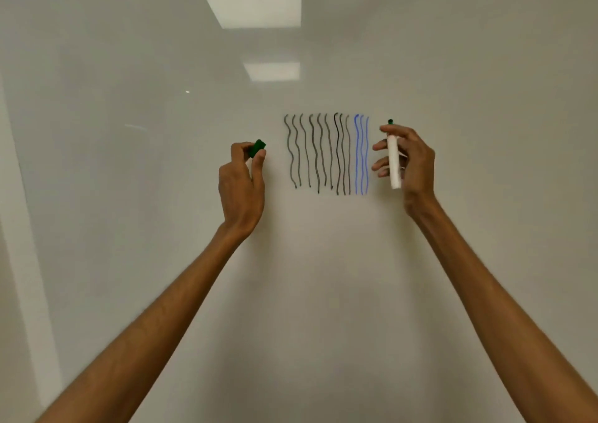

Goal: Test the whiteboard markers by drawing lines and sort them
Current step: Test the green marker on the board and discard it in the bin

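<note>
Bare forearms point(145, 325) extend; left fingers point(259, 165) pinch green cap point(257, 148), right fingers point(383, 145) clasp cylindrical white marker point(393, 163).

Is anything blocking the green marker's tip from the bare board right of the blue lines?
Nothing visible. The cap is off, pinched in the left hand; the right hand holds the marker tip-up beside the blue lines, bare whiteboard alongside.
</note>
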